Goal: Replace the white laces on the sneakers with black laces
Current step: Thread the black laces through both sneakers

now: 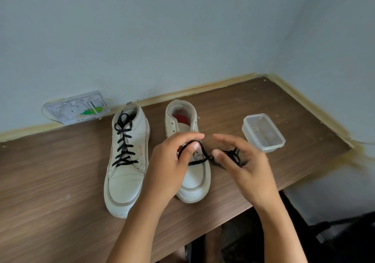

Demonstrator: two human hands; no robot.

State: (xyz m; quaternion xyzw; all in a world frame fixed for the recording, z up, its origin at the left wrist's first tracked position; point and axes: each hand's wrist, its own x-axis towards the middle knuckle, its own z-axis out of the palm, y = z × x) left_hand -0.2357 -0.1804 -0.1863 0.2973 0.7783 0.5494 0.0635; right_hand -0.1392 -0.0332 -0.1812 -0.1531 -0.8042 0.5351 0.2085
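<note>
Two white high-top sneakers stand side by side on a brown wooden table (50, 181). The left sneaker (126, 161) is laced with a black lace (123, 140). The right sneaker (190, 177) has bare eyelets and a red insole. Above its tongue my left hand (172, 165) pinches a loop of a loose black lace (203, 157) between thumb and fingers. My right hand (245, 167) holds the bunched remainder of that lace in its curled fingers, just right of the shoe. No white lace is visible.
A clear plastic container (263, 131) stands to the right of the sneakers. A flat plastic blister pack (77, 108) leans against the blue wall at the back left. The table's right edge drops off near my right hand; walls close the back and right.
</note>
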